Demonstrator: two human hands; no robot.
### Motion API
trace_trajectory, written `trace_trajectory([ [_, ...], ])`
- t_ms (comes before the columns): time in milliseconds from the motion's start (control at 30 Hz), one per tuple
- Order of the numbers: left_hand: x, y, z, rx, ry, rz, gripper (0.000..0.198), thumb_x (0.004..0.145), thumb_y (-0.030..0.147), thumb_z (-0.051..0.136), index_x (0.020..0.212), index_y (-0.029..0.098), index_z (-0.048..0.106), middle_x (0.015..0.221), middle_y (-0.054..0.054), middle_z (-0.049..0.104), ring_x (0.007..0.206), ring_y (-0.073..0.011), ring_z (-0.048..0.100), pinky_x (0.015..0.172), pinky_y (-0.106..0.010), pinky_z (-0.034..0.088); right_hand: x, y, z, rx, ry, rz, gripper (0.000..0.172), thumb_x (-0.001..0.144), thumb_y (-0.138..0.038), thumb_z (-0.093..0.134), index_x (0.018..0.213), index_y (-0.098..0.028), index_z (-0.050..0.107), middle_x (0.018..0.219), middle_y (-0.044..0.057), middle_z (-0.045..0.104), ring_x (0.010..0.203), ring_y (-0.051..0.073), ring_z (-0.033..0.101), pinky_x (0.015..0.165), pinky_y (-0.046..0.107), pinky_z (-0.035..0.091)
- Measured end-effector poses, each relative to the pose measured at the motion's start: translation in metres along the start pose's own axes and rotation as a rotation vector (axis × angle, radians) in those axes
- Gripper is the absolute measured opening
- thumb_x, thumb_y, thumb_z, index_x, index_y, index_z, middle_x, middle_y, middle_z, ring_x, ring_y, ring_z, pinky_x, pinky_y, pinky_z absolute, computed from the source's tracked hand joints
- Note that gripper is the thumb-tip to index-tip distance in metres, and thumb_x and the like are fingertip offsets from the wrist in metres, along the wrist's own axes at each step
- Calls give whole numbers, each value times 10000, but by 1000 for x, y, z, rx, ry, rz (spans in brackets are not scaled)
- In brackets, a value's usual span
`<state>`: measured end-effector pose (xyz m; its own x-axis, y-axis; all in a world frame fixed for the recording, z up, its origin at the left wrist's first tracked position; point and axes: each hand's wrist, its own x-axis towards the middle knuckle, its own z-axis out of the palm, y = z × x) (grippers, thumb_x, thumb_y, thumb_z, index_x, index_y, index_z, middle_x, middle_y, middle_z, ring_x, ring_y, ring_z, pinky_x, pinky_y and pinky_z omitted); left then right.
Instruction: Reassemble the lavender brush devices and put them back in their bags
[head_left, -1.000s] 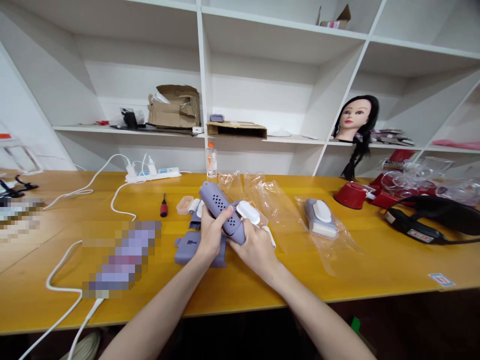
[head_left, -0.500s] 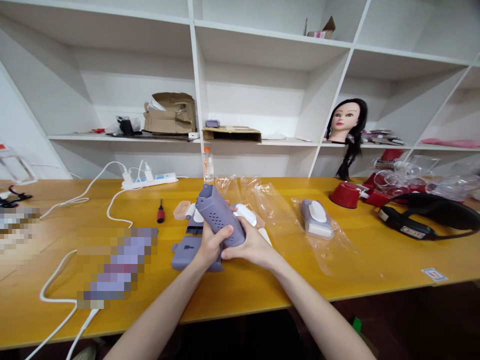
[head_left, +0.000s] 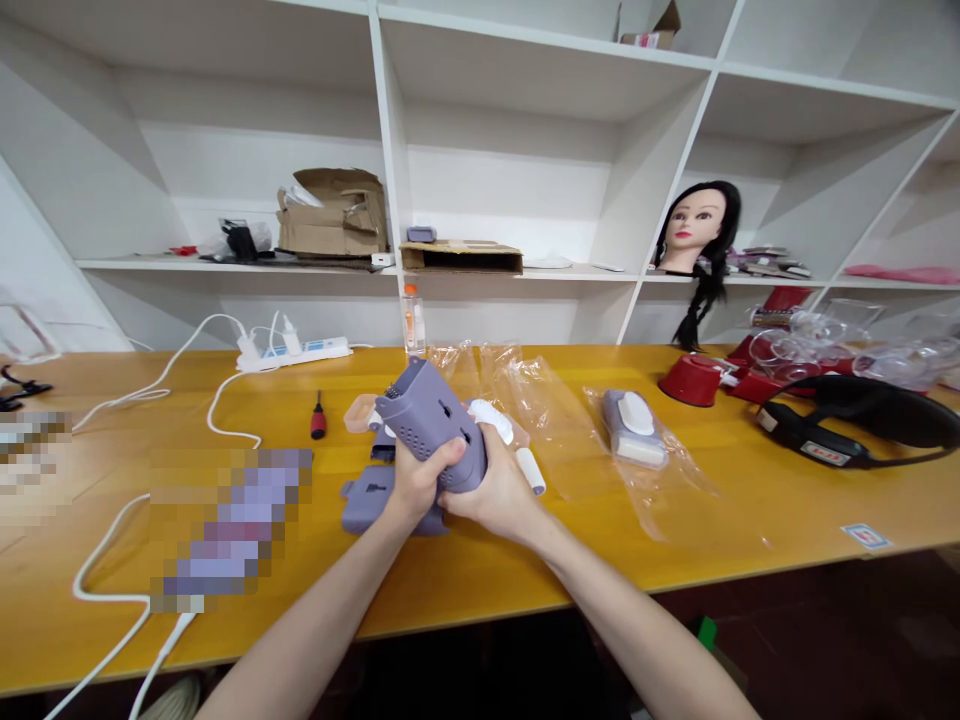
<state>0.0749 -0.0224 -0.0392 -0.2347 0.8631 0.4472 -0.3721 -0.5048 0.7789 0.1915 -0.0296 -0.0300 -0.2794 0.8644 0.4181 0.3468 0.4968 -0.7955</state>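
You hold a purple perforated casing (head_left: 424, 420) in left hand (head_left: 418, 482) and right hand (head_left: 491, 492).
Fingers of both clamped around it; white roller (head_left: 530, 470) just right, purple cover (head_left: 373, 510) by left wrist.

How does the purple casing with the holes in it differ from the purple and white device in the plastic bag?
The perforated casing is gripped by the left hand and right hand, while the device lies in a clear plastic bag. The casing shows rows of small holes; the device shows none, and has a white oval on top. Both share a greyish-lilac colour.
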Motion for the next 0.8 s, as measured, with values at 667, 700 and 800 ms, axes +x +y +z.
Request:
trace_trajectory([
  [667,9,13,-1,262,14,-69,263,603,333,709,769,145,630,747,-32,651,735,-200,607,722,-309,481,0,0,4,67,6,150,633,464,-293,752,1036,-199,501,895,24,607,816,208,580,696,337,470],
  [700,11,15,1,251,10,-84,277,610,340,707,796,150,630,778,-31,652,760,-194,606,729,-299,479,2,1,1,157,-36,183,604,463,-283,755,1010,-192,515,852,14,612,768,191,584,665,315,469],
  [800,14,19,3,109,-79,-169,388,629,405,687,938,182,612,889,-43,651,809,-196,611,692,-290,495,7,5,-11,536,-254,294,412,549,-285,682,921,-166,553,742,1,621,615,140,590,586,255,444],
])
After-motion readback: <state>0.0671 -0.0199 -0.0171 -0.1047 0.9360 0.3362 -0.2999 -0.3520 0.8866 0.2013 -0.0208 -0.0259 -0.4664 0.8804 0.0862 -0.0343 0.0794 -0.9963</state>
